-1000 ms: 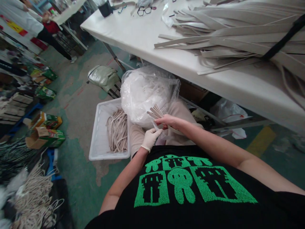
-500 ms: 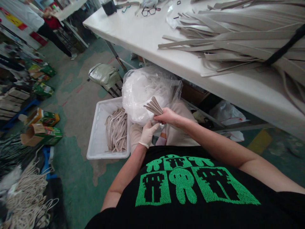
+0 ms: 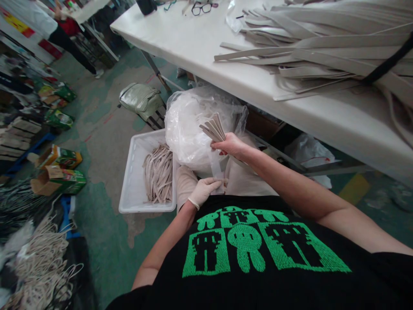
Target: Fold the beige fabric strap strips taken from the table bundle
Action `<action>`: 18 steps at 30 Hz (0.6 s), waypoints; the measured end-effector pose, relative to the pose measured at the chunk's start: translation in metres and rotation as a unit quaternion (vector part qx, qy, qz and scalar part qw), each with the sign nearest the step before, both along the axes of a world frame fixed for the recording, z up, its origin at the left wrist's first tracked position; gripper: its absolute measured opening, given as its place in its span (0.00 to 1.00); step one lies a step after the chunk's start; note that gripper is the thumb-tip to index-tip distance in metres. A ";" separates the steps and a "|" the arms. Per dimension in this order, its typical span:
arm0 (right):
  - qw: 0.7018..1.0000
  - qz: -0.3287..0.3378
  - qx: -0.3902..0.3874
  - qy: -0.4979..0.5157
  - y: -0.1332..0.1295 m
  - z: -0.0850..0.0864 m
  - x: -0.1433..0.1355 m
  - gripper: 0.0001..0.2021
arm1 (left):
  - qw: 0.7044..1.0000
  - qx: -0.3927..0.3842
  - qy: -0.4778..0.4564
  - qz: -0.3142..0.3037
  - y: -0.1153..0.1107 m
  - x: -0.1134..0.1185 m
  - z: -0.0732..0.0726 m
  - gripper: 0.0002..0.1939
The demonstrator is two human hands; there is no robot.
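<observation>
My right hand (image 3: 231, 146) is closed round a fanned bunch of flat beige straps (image 3: 213, 128), their ends pointing up and left over the plastic bag. My left hand (image 3: 204, 191), in a thin white glove, is lower, close to my shirt, with thumb and fingers pinched together. A pale, slightly blurred strip (image 3: 215, 165) runs from below my right hand down to the left fingertips. Between my knees and the table bulges a clear plastic bag (image 3: 183, 129) with whitish contents. Left of my leg, a white plastic bin (image 3: 132, 181) holds a heap of beige straps (image 3: 158, 174).
A white table (image 3: 180, 47) carries a large pile of beige straps (image 3: 316, 47) and eyeglasses (image 3: 201, 8). A green bag (image 3: 140, 101) stands beyond the bin. Opened cartons (image 3: 60, 181) and tangled cords (image 3: 41, 267) lie at left. Another person (image 3: 64, 38) stands at the far left.
My left hand has moved down and toward my body, away from the right hand, and the pale strip now shows between them. My right hand has risen slightly with the straps.
</observation>
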State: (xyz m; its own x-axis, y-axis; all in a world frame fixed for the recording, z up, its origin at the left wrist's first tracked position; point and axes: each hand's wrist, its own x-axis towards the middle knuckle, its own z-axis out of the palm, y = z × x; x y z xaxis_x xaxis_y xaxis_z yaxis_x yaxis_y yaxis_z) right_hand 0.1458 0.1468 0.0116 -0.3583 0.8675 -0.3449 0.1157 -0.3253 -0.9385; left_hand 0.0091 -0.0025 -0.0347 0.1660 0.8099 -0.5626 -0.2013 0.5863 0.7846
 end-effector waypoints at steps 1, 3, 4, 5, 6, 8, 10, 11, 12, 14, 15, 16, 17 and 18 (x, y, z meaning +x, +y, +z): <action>1.000 -0.002 -0.005 0.000 0.000 0.000 0.000 0.04 | 1.000 -0.005 0.010 -0.020 -0.002 0.000 -0.001 0.24; 1.000 -0.005 -0.015 -0.003 0.000 -0.001 -0.001 0.05 | 0.998 -0.013 0.031 -0.052 -0.003 0.000 -0.002 0.23; 1.000 -0.006 -0.020 -0.003 -0.001 -0.002 0.000 0.05 | 0.998 -0.017 0.037 -0.056 -0.003 0.000 -0.003 0.23; 1.000 -0.004 -0.025 -0.001 -0.002 -0.002 0.001 0.06 | 0.998 -0.019 0.035 -0.049 -0.002 0.000 -0.003 0.24; 1.000 0.000 -0.031 0.005 -0.004 -0.003 0.003 0.07 | 0.999 -0.022 0.025 -0.033 -0.001 0.000 -0.003 0.24; 0.998 0.011 -0.044 0.035 -0.011 -0.005 0.010 0.11 | 0.999 -0.027 -0.014 0.023 0.003 0.000 0.000 0.26; 0.996 0.022 -0.055 0.074 -0.020 -0.007 0.019 0.18 | 0.994 -0.034 -0.060 0.087 0.008 -0.001 0.005 0.27; 0.994 0.029 -0.056 0.086 -0.026 -0.007 0.025 0.21 | 0.989 -0.036 -0.076 0.117 0.011 -0.002 0.008 0.26; 0.994 0.036 -0.056 0.090 -0.032 -0.008 0.030 0.22 | 0.985 -0.037 -0.089 0.143 0.015 -0.003 0.012 0.26; 0.994 0.049 -0.055 0.079 -0.045 -0.008 0.040 0.23 | 0.977 -0.033 -0.108 0.182 0.022 -0.003 0.017 0.23; 0.994 0.052 -0.056 0.073 -0.052 -0.007 0.045 0.22 | 0.973 -0.030 -0.118 0.196 0.025 -0.002 0.020 0.21; 0.995 0.046 -0.059 0.070 -0.058 -0.007 0.049 0.22 | 0.969 -0.025 -0.127 0.209 0.028 -0.001 0.023 0.19; 0.995 0.034 -0.062 0.070 -0.064 -0.006 0.053 0.20 | 0.966 -0.022 -0.133 0.222 0.032 0.001 0.025 0.18; 0.995 0.018 -0.064 0.074 -0.070 -0.005 0.058 0.19 | 0.962 -0.022 -0.136 0.234 0.034 0.002 0.027 0.17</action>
State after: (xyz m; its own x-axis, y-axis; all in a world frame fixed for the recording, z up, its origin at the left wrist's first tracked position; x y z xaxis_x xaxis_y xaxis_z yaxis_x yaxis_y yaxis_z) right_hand 0.2035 0.0771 0.0069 -0.4433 0.8056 -0.3931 -0.0074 -0.4418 -0.8971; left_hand 0.0113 0.0318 -0.0081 -0.0658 0.8078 -0.5858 -0.6457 0.4131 0.6422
